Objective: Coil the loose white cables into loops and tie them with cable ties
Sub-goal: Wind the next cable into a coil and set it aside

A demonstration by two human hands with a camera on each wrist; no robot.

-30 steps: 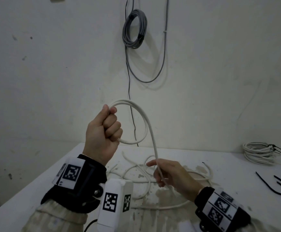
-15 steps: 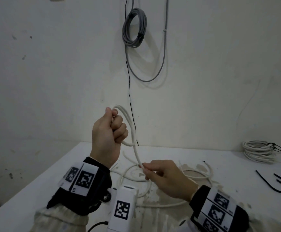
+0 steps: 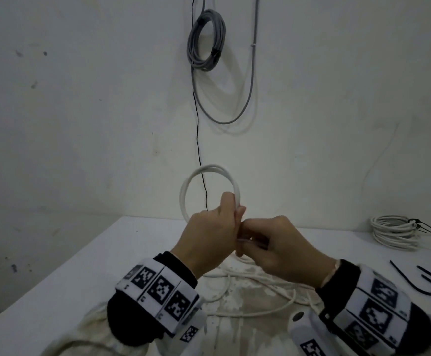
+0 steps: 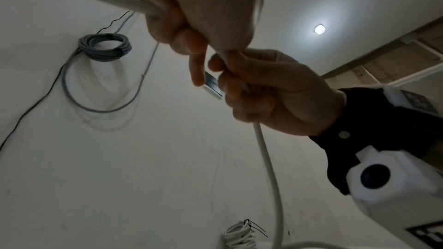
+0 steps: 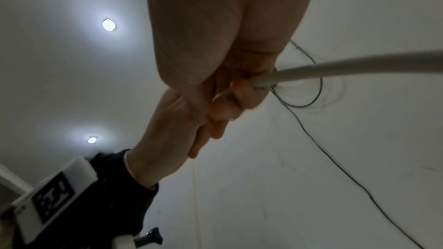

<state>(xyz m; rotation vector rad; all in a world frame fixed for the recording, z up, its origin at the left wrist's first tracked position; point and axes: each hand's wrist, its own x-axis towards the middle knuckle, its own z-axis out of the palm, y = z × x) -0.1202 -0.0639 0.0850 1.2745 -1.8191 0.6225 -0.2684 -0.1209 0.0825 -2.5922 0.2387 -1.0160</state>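
my left hand is curled round a small upright loop of white cable, held above the white table. my right hand touches it, fingers closed on the same cable, whose slack trails onto the table. a tied white coil lies well apart.

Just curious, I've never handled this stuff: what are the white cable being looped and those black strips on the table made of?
The round white cable, gripped by the left hand and right hand, looks like smooth matte plastic sheathing; it bends into an even loop without kinking. The thin black cable ties look like flexible plastic, probably nylon; too small to be sure.
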